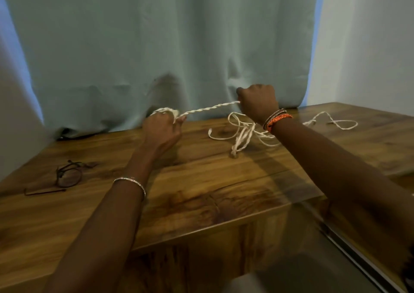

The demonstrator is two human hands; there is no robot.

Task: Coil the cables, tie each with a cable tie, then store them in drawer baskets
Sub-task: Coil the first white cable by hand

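We hold a white twisted cable [211, 108] taut above the wooden table [201, 180]: left hand [162, 129] grips small loops, right hand [257, 102] pinches farther right; slack trails rightward.

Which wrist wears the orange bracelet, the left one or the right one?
The right wrist: its orange bracelet sits behind the right hand holding the white cable. The left wrist has only a thin silver bangle.
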